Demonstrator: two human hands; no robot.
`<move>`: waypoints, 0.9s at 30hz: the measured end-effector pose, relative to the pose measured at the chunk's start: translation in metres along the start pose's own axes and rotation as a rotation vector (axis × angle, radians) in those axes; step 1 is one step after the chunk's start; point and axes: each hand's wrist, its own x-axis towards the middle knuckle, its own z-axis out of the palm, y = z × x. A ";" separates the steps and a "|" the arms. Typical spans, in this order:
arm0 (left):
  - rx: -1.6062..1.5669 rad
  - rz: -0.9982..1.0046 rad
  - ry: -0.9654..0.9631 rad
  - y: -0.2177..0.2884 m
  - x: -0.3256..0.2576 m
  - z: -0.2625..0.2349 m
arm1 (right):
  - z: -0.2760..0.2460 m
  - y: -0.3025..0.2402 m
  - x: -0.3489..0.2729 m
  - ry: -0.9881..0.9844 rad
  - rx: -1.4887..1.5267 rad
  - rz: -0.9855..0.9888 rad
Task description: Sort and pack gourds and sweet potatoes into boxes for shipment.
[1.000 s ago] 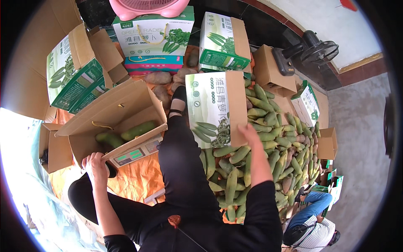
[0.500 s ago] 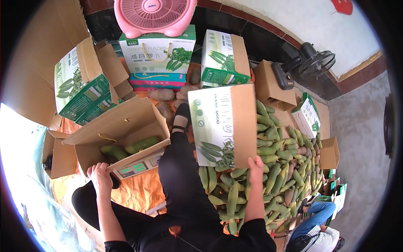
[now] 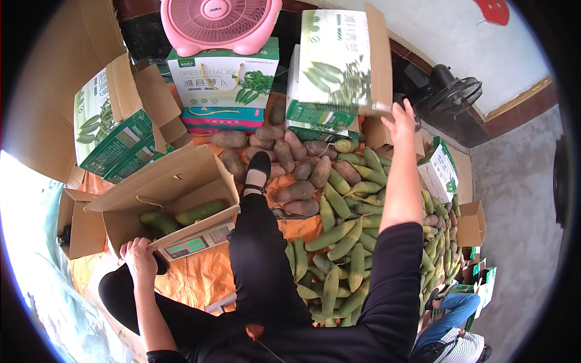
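1. Heap of green radishes (image 3: pixel 331 235), on the floor. From the right hand (image 3: pixel 401 126) it spreads broadly toward 6 and 7 o'clock; brownish roots (image 3: pixel 295 192) adjoin it at about 11.
2. Open carton (image 3: pixel 154 172), brown inside, mouth facing the person. Long axis runs roughly 8 to 2 o'clock. Its body lies at 1 o'clock from the left hand (image 3: pixel 140 260), the nearer of the two. Left fingers: curled over the near rim, toward its lower-left corner.
3. Printed carton (image 3: pixel 336 57), white and green with a brown flap side. Long axis close to 12 to 6 o'clock. It lies at 10 to 11 o'clock from the right hand, by far the nearer hand. Right fingers: spread, at its lower-right corner; touching or just apart, one cannot tell. A lower carton (image 3: pixel 321 131) shows beneath; whether it bears the weight is unclear.
4. Scale (image 3: pixel 203 242), with lit green display, at the near side of the open carton, at 2 o'clock from the left hand. Whether the carton rests on it cannot be told.
5. Two radishes (image 3: pixel 201 210), green, inside the open carton, at 1 to 2 o'clock from the left fingers, side by side; the right-hand one points between 2 and 3.
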 end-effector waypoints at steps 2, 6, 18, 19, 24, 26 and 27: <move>0.007 -0.028 -0.016 -0.002 -0.001 -0.003 | 0.022 0.016 -0.001 0.035 -0.038 0.056; 0.015 -0.031 -0.034 -0.001 -0.003 -0.006 | 0.034 0.091 -0.059 -0.019 -0.246 0.171; 0.107 0.093 -0.098 -0.013 -0.001 0.000 | -0.089 0.232 -0.248 -0.359 -0.699 0.185; 0.099 0.092 -0.089 -0.014 -0.001 0.001 | -0.105 0.242 -0.268 -0.373 -0.807 0.109; 0.122 0.070 -0.113 -0.013 -0.004 -0.005 | -0.146 0.249 -0.368 -0.305 -1.175 0.172; 0.109 0.059 -0.100 -0.014 -0.008 -0.006 | -0.157 0.252 -0.393 -0.130 -1.279 0.168; 0.093 0.058 -0.089 -0.013 -0.009 -0.008 | -0.165 0.254 -0.406 -0.043 -1.365 0.170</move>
